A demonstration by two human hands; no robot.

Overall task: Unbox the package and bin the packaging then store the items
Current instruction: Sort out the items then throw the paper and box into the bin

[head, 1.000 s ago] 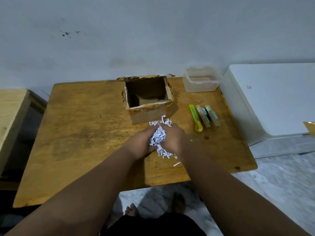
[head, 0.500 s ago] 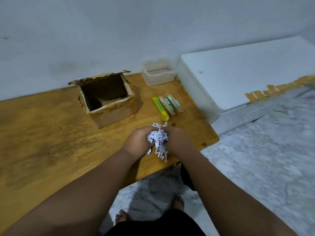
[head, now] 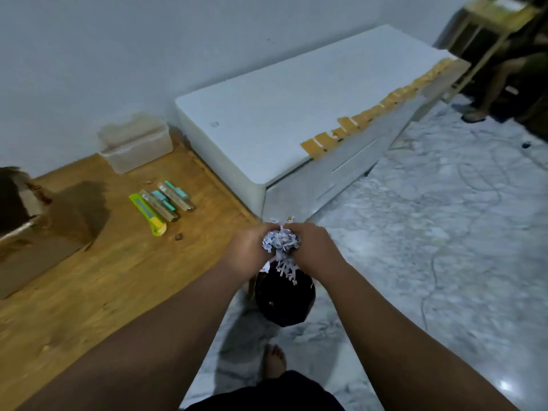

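A wad of white shredded paper (head: 281, 244) is squeezed between my left hand (head: 249, 250) and my right hand (head: 315, 247), with strands hanging below. Both hands are held past the table's right edge, directly above a black-lined bin (head: 284, 304) on the floor. The opened cardboard box (head: 26, 232) stands at the far left of the wooden table (head: 118, 277). A yellow-green utility knife (head: 148, 213) and two grey-and-teal items (head: 169, 200) lie side by side on the table. A clear plastic container (head: 136, 146) sits at the back by the wall.
A low white cabinet (head: 296, 120) stands right of the table against the wall. The floor (head: 444, 262) is pale marble. My bare foot (head: 274, 361) shows below the bin. A person's legs and wooden furniture (head: 501, 63) are at the far right.
My view and both hands have swung right, carrying the shredded paper off the table to above the black bin, which has come into view.
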